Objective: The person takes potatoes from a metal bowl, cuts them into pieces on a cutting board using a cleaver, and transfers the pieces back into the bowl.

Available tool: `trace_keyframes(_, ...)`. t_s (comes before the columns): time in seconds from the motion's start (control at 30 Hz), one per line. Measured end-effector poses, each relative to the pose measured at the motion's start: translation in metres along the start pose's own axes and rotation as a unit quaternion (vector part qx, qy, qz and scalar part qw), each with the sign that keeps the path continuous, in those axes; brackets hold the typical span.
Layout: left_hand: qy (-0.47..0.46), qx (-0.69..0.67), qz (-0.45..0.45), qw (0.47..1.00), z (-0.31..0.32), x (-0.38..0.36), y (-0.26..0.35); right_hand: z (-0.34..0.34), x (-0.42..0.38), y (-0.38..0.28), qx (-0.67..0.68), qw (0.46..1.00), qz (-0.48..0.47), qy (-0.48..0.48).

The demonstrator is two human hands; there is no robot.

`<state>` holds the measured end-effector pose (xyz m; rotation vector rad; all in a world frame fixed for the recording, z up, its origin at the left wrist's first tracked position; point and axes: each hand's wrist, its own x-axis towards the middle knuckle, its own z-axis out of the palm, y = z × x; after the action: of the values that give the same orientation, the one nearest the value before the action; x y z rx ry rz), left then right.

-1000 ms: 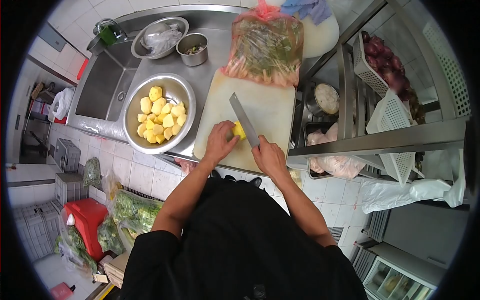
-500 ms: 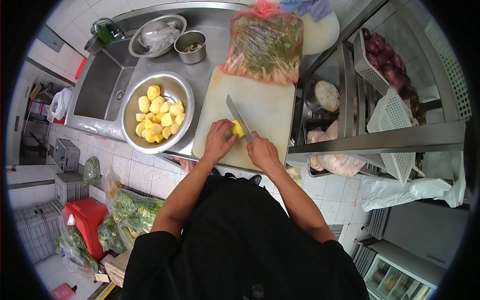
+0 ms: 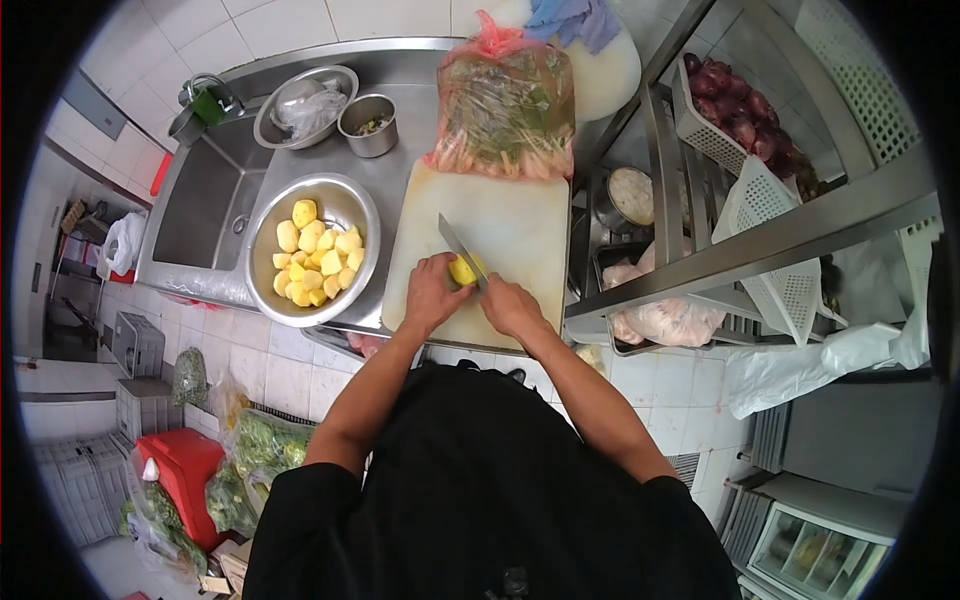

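Currently, the bare left hand point(image 3: 432, 293) is pinning a peeled yellow potato point(image 3: 461, 269) on the white rectangular cutting board point(image 3: 525, 225), its grip curling around the potato's left side. The bare right hand point(image 3: 512, 306) is keeping its grip wrapped around the handle of a long steel knife point(image 3: 457, 241), whose blade is running along the potato's right side. A round silver metal bowl point(image 3: 347, 206) is holding yellow potato pieces point(image 3: 312, 240) on the stainless-steel desk point(image 3: 408, 80), left of the board.
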<state>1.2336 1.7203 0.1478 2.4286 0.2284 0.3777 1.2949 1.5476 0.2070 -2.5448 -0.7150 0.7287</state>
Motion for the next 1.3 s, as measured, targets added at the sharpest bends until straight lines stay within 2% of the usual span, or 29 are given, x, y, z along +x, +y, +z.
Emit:
trace_keyframes(0.13,0.008,-0.002,-0.043,0.999,0.011,0.003,0.000,-0.009,-0.031,0.020,0.006,1.000,0.008,-0.022)
trace_keyframes(0.2,0.077,0.002,-0.057,0.995,0.010,0.010,-0.001,-0.014,-0.035,0.026,0.005,1.000,0.003,-0.024)
trace_keyframes(0.23,0.078,0.002,-0.059,0.995,0.004,0.008,0.001,-0.015,-0.037,0.030,-0.006,1.000,0.005,-0.019)
trace_keyframes(0.3,0.002,0.114,-0.057,0.992,-0.011,0.007,0.009,-0.012,-0.035,0.034,-0.015,1.000,0.011,-0.014)
trace_keyframes(0.33,-0.001,0.116,-0.057,0.992,-0.015,0.006,0.012,-0.008,-0.031,0.035,-0.024,0.999,0.005,0.037)
trace_keyframes(0.37,-0.063,0.125,-0.096,0.985,-0.019,0.005,0.015,-0.004,-0.028,0.034,-0.032,0.996,-0.002,0.087)
trace_keyframes(0.4,-0.122,0.132,-0.135,0.974,-0.021,0.007,0.016,-0.006,-0.029,0.029,-0.031,0.996,-0.002,0.087)
trace_keyframes(0.47,-0.135,0.096,-0.105,0.981,-0.029,-0.001,0.005,-0.012,-0.033,0.022,-0.010,0.989,-0.034,0.141)
trace_keyframes(0.53,-0.151,0.057,-0.074,0.984,-0.029,-0.014,-0.007,-0.009,-0.040,0.012,0.004,0.989,-0.041,0.144)
trace_keyframes(0.73,-0.047,-0.013,-0.055,0.997,-0.026,-0.040,-0.005,-0.005,-0.044,-0.017,-0.003,0.992,-0.061,0.113)
trace_keyframes(0.83,-0.027,-0.036,-0.073,0.996,-0.025,-0.041,-0.003,-0.023,-0.047,-0.036,0.008,0.985,-0.087,0.145)
trace_keyframes(0.9,-0.022,-0.030,-0.074,0.997,-0.024,-0.040,-0.002,-0.038,-0.051,-0.052,0.055,0.972,-0.113,0.200)
trace_keyframes(1.03,-0.021,-0.033,-0.077,0.996,-0.021,-0.043,-0.006,0.002,-0.026,-0.031,0.012,0.985,-0.091,0.148)
trace_keyframes(1.1,-0.023,-0.035,-0.058,0.997,-0.024,-0.041,-0.008,0.026,-0.016,-0.005,-0.053,0.994,-0.078,0.059)
trace_keyframes(1.13,-0.017,-0.033,-0.059,0.998,-0.026,-0.036,-0.010,0.017,-0.018,-0.007,-0.055,0.993,-0.084,0.060)
trace_keyframes(1.2,-0.006,-0.038,-0.079,0.996,-0.025,-0.038,-0.011,0.003,-0.045,-0.001,-0.033,0.999,-0.031,0.014)
trace_keyframes(1.27,0.000,-0.040,-0.083,0.996,-0.025,-0.033,-0.018,-0.005,-0.058,0.011,-0.005,1.000,-0.005,0.027)
trace_keyframes(1.3,0.002,-0.029,-0.096,0.995,-0.027,-0.027,-0.020,-0.011,-0.063,0.016,0.053,0.997,0.032,0.041)
